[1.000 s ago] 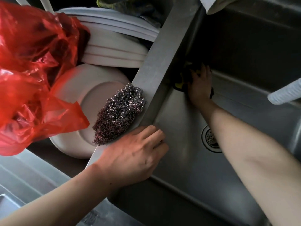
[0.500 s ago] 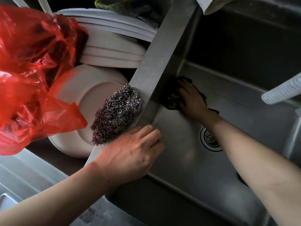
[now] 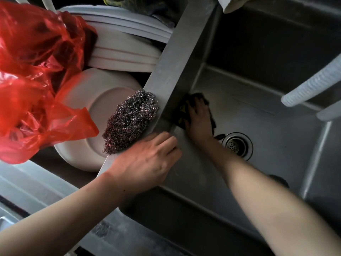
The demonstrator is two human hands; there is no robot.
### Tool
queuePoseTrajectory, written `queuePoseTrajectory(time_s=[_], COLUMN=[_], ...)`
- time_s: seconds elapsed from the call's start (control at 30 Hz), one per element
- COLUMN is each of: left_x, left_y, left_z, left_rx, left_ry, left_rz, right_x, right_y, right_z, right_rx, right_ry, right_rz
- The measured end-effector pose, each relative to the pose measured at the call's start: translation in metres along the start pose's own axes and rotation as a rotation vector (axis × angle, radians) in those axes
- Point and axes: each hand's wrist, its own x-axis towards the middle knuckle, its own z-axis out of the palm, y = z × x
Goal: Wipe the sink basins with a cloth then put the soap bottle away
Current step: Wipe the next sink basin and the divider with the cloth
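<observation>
Where basins divide, cloth [image 3: 180,115] beneath right hand [image 3: 200,119]

The left hand [image 3: 145,159] lies palm down, fingers loosely bent over an edge, forearm reaching in from the lower left. The right hand [image 3: 200,119] is stretched forward and down, palm flat, fingers spread, pressing; its forearm crosses from the lower right.
</observation>
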Motion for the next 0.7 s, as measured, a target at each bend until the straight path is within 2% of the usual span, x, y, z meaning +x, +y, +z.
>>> queuePoseTrajectory(time_s=[0.07,0.13,0.27,0.33,0.43,0.53,0.63,0.7], left_x=[0.001,0.001,0.001,-0.001,-0.007,-0.022,-0.042,-0.052], left_y=[0.0,0.0,0.001,0.002,0.004,0.008,0.011,0.013], left_z=[0.0,-0.001,0.001,-0.001,-0.006,-0.008,-0.005,-0.004], left_rx=[0.01,0.024,0.057,0.064,0.054,0.054,0.042,0.028], left_ry=[0.004,0.025,0.036,0.02,-0.009,-0.037,-0.066,-0.086], left_rz=[0.014,0.029,0.054,0.065,0.082,0.109,0.063,0.024], right_x=[-0.043,-0.088,-0.157,-0.171,-0.176,-0.159,-0.117,-0.088], right_y=[-0.02,-0.035,-0.032,-0.019,0.009,0.041,0.047,0.029], right_z=[0.011,0.026,0.028,0.015,-0.001,-0.011,-0.022,-0.022], right_rx=[0.074,0.151,0.109,0.074,-0.024,-0.016,0.008,0.033], right_ry=[-0.033,-0.14,-0.422,-0.436,-0.44,-0.345,-0.19,-0.142], right_rz=[-0.052,-0.165,-0.554,-0.682,-0.777,-0.662,-0.293,-0.079])
